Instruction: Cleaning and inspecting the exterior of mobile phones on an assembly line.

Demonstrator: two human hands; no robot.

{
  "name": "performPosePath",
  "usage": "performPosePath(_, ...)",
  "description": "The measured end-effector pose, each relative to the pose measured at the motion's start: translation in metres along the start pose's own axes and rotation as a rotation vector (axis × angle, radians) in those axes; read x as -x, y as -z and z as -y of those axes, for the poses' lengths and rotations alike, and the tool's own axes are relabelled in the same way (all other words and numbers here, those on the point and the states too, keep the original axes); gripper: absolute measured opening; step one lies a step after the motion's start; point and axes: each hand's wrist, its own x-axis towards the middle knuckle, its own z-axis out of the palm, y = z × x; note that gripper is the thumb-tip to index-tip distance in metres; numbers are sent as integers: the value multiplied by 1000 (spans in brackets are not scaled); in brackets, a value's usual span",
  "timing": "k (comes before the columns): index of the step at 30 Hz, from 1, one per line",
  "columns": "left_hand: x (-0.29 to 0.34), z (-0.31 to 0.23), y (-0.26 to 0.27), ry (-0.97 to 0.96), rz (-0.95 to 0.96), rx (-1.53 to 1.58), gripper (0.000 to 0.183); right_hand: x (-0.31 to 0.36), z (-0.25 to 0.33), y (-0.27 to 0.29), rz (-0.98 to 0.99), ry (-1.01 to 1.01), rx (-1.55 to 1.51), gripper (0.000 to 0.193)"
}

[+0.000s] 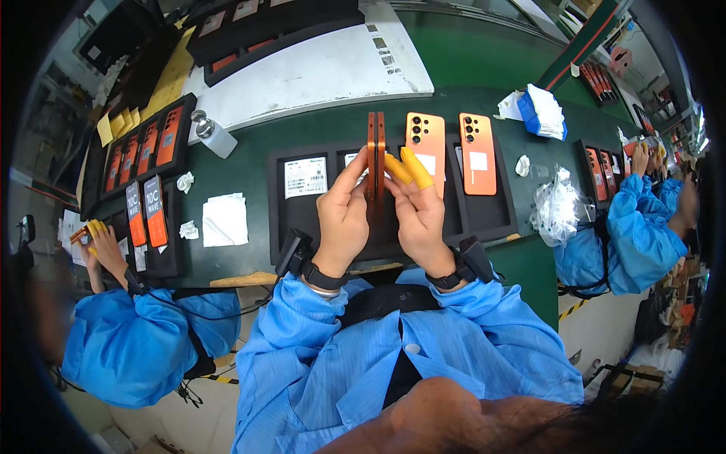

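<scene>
My left hand (344, 217) and my right hand (418, 219) hold two orange phones (376, 155) side by side, upright and edge-on to me. The fingers of both hands press on them from either side. Yellow finger cots cover two fingertips of my right hand. Below is a black compartmented tray (281, 234), with a white label (305, 178) in its left compartment. Two more orange phones lie back up at its right: one phone (426, 130) just beyond my right hand, the other phone (478, 140) farther right. My hands hide part of the tray's middle.
At left stand a bottle (219, 141) with a metal top, a folded white cloth (225, 221) and another phone tray (175, 168). Rightward are a blue pack of wipes (546, 113) and a clear plastic bag (560, 208). Co-workers in blue sit on both sides.
</scene>
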Motion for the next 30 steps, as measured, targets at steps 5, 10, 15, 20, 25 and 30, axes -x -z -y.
performPosePath(5,8,-2,-3,-55,-5,127,45,-2,13,3,16,-19,-175,58)
performPosePath(10,16,2,-4,-63,-43,166,42,7,14,2,-3,-12,-77,50)
performPosePath(15,20,0,-3,-49,-33,195,41,9,15,0,-46,-52,-38,44)
performPosePath(20,23,-1,-4,-52,-29,198,40,11,15,0,-56,-66,-31,42)
performPosePath(25,27,-3,-12,-23,-231,219,28,11,21,1,-64,-57,10,38)
performPosePath(30,45,-9,-21,188,-313,491,18,27,14,-9,-93,-274,-53,36)
